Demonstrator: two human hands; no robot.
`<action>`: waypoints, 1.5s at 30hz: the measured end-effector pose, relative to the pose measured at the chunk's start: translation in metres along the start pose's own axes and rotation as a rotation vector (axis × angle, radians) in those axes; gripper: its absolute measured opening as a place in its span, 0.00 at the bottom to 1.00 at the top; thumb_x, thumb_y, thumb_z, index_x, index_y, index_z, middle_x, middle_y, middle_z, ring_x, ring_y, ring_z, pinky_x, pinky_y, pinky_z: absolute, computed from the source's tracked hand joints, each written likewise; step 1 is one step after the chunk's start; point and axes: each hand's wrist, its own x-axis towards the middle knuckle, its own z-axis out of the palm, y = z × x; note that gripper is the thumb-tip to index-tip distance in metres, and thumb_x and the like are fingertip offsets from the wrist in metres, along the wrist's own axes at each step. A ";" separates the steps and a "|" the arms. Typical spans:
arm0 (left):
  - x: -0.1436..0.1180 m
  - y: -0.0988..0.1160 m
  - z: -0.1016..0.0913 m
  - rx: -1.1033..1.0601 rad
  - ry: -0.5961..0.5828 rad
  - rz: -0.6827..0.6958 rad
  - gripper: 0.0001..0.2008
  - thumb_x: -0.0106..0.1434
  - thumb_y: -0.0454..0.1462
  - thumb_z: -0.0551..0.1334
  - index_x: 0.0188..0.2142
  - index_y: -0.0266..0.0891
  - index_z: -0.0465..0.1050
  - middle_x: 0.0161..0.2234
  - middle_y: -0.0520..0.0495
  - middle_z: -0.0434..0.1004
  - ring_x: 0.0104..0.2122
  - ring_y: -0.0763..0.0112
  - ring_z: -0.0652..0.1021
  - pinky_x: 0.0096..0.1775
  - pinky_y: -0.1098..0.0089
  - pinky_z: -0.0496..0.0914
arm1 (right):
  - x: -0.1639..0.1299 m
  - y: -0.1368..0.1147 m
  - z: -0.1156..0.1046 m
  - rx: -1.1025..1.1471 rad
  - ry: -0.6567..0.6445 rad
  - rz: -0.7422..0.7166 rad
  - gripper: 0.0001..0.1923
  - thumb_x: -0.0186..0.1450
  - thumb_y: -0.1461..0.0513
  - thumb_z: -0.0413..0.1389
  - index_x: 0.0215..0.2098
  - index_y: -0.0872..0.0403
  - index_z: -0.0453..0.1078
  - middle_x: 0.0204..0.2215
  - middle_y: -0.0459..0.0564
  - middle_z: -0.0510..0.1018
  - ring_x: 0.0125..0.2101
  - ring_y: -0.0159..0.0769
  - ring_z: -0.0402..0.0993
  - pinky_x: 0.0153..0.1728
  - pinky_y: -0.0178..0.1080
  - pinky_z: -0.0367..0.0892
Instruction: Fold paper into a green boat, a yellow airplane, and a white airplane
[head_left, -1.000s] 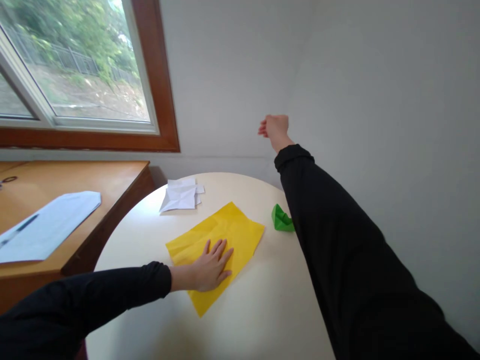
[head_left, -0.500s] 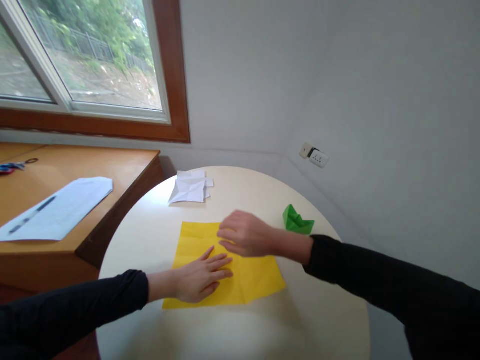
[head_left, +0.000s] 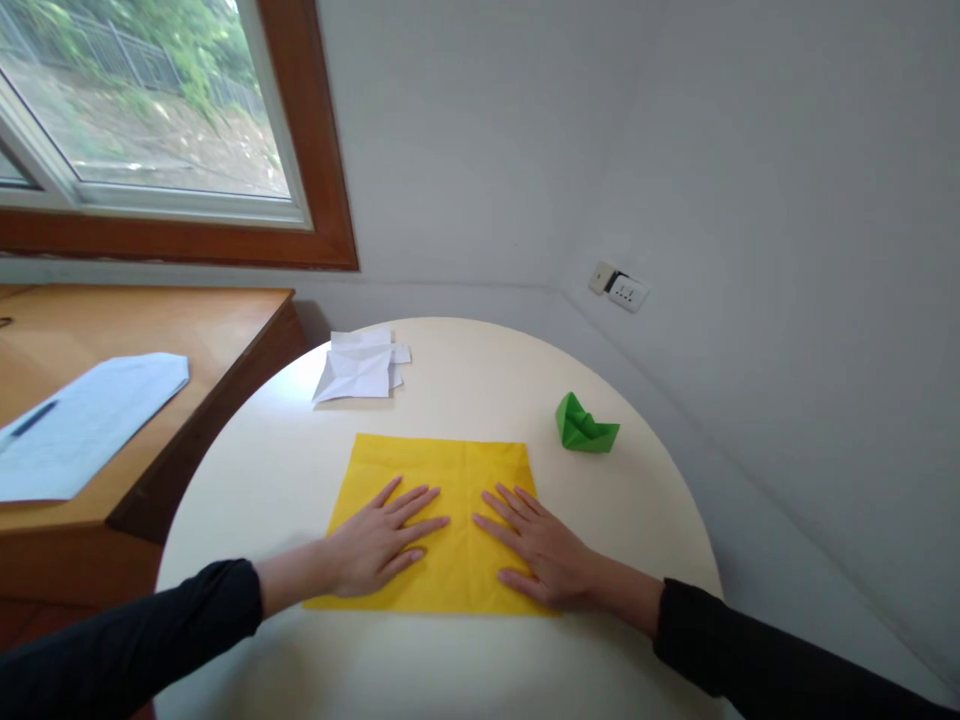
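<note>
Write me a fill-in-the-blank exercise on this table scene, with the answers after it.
1. Both hands, the left hand and the right hand, lie flat on a sheet of paper coloured ____.
2. The small folded green paper boat sits on the round cream table to the ____ of that sheet.
3. The folded white paper lies at the table's far edge, nearest the wooden-framed ____.

Missing words: yellow; right; window
</note>
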 end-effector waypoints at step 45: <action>0.041 0.111 0.034 -0.086 0.061 0.061 0.31 0.64 0.54 0.42 0.63 0.45 0.47 0.64 0.34 0.45 0.62 0.47 0.48 0.57 0.40 0.43 | 0.055 -0.004 0.006 -0.154 0.186 0.373 0.32 0.68 0.52 0.38 0.63 0.63 0.46 0.64 0.59 0.48 0.63 0.44 0.41 0.61 0.48 0.40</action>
